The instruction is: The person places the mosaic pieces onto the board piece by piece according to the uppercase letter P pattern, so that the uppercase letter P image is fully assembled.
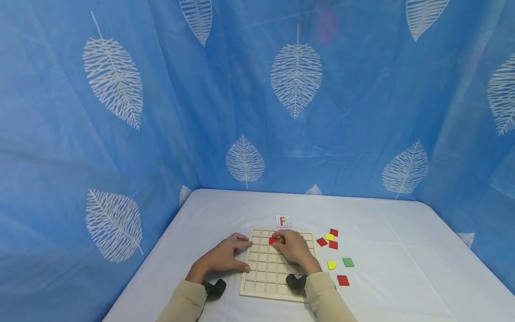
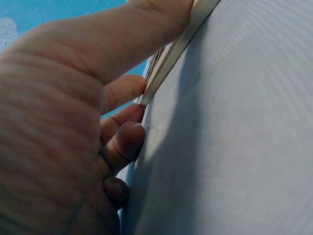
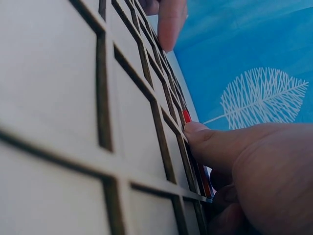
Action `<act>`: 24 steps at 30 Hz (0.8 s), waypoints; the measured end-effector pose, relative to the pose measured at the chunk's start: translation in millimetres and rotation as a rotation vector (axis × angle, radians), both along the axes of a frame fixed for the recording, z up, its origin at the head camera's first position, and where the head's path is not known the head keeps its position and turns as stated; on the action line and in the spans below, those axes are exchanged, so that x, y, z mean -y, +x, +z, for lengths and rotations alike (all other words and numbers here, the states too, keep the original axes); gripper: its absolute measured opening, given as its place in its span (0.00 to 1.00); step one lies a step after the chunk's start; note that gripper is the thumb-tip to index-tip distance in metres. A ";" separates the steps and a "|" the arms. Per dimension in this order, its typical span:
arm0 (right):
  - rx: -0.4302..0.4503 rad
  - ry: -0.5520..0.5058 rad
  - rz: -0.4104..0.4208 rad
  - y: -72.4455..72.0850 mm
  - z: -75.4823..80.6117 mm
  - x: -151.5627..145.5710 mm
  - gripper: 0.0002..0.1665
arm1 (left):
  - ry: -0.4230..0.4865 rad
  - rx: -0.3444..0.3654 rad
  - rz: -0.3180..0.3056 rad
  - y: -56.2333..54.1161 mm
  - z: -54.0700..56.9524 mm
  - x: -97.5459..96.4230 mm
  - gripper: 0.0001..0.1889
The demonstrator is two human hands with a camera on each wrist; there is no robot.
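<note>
A pale wooden grid board [image 1: 260, 276] lies on the white table. My left hand [image 1: 223, 255] spreads along its left side, thumb and fingertips at the edge; the left wrist view shows the thumb [image 2: 161, 19] against the board's side. Over the upper part of the grid, my right hand [image 1: 295, 247] pinches a square red tile [image 1: 272, 240] between thumb and index finger. In the right wrist view the thumb [image 3: 205, 139] meets the red tile [image 3: 186, 116] low at the grid, and the other fingers are mostly hidden behind it.
Behind the board lies a small printed pattern card [image 1: 283, 221]. To the right are loose tiles: several red ones, including a near red tile [image 1: 343, 280], a yellow square [image 1: 329, 237], a yellow rounded piece [image 1: 331, 264] and a green tile [image 1: 348, 262]. Blue leaf-patterned curtains [image 1: 257, 112] surround the table.
</note>
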State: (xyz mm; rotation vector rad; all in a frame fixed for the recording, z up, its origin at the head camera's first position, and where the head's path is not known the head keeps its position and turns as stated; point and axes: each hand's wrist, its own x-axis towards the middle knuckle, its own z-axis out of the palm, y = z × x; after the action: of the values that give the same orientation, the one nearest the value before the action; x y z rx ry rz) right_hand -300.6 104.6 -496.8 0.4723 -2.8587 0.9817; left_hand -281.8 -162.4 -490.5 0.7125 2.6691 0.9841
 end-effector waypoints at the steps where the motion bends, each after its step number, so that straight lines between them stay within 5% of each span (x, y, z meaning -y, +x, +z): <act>1: -0.009 -0.003 0.006 0.4 -0.5 -0.2 0.11 | -0.004 0.001 0.001 0.2 -0.6 -0.1 0.43; 24: -0.010 -0.062 0.030 1.6 1.4 -4.6 0.15 | -0.002 0.016 0.014 -0.6 -1.6 -1.1 0.44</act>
State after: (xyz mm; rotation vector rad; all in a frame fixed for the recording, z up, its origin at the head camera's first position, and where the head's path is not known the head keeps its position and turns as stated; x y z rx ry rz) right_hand -299.0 109.3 -495.4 0.5152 -2.8108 1.0662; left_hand -282.4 -161.3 -492.2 0.6843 2.6646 0.9868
